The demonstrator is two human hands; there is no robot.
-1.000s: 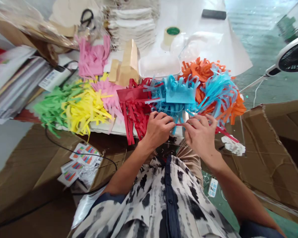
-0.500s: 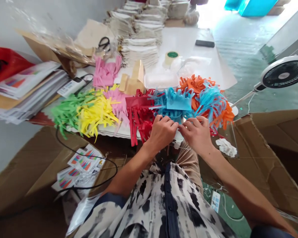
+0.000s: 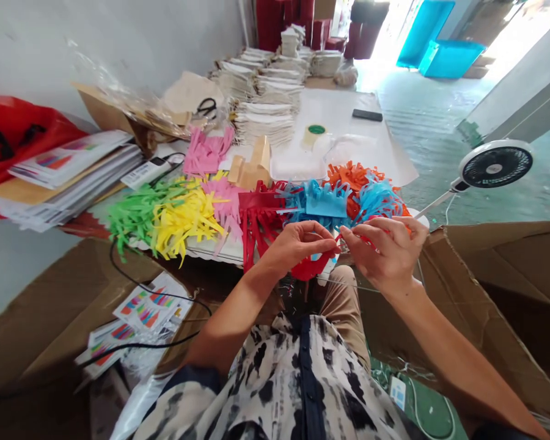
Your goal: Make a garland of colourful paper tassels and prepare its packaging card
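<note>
My left hand (image 3: 302, 245) is closed in a pinch at the table's front edge, with thumb and fingertips on a red paper tassel (image 3: 309, 267) that hangs below the fingers. Close by on the right, my right hand (image 3: 387, 250) pinches a thin red strand of it; the fingers hide part of the paper. Just behind the hands lie a blue fringed tassel (image 3: 327, 201) and a dark red fringed tassel (image 3: 260, 201). Farther left are pink (image 3: 227, 205), yellow (image 3: 183, 223) and green tassels (image 3: 135, 211). An orange tassel (image 3: 352, 174) lies behind the right hand.
A white tray (image 3: 297, 170), a tape roll (image 3: 315, 135), a dark flat object (image 3: 367, 115) and scissors (image 3: 207, 108) lie farther back. Stacks of folded pale bundles (image 3: 266, 122) stand behind. A fan (image 3: 495, 164) rises at right. Cardboard boxes (image 3: 467, 305) flank my legs.
My hands have come nearer and lower, and red paper now shows between and below them. The right hand has shifted right. The head view has tilted up a little.
</note>
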